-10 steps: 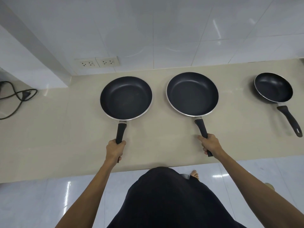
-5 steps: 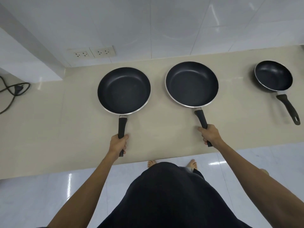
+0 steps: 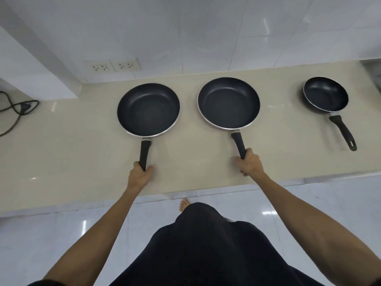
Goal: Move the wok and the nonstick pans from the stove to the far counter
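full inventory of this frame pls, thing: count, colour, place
large pans: 2, black with silver rims, mid counter; left pan, right pan
small pan: 1, black, far right of counter, unheld, handle toward the counter's front edge
counter: 1, beige, across the frame
wall sockets: 2, white, on the tiled wall behind the left pan
cable: 1, black, far left of counter
floor: glossy white tiles, below the counter
left hand: gripping left pan's handle
right hand: gripping right pan's handle
bare foot: toes visible at the counter's base
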The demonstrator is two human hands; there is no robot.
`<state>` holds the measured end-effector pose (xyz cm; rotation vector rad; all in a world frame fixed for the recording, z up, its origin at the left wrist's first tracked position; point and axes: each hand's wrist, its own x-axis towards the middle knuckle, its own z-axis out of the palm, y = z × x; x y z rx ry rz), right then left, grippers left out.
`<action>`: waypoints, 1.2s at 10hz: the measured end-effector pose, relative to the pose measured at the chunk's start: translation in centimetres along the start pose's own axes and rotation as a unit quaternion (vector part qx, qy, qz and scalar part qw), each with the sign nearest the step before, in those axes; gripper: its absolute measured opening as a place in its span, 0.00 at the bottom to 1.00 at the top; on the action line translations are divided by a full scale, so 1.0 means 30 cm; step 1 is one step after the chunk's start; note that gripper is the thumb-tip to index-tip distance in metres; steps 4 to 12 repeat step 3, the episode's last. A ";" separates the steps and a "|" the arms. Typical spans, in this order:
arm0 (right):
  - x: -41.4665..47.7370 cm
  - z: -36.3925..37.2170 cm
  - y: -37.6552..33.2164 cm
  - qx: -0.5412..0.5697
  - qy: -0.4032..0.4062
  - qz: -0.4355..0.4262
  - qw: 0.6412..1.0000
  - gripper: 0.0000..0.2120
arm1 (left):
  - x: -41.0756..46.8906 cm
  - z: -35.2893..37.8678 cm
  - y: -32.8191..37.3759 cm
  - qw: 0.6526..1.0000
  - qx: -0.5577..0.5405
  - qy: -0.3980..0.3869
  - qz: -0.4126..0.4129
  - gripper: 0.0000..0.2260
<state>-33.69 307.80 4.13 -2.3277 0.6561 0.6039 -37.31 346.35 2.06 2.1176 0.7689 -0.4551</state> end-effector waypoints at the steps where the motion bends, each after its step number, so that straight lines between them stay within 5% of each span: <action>1: -0.031 -0.027 0.044 -0.035 -0.004 -0.037 0.999 0.20 | -0.050 -0.004 0.003 0.998 0.059 0.010 0.027 0.22; 3: -0.106 -0.111 0.146 -0.071 -0.010 -0.136 0.988 0.36 | -0.181 0.006 0.013 0.970 0.212 0.075 0.092 0.33; 12: -0.106 -0.111 0.146 -0.071 -0.010 -0.136 0.988 0.36 | -0.181 0.006 0.013 0.970 0.212 0.075 0.092 0.33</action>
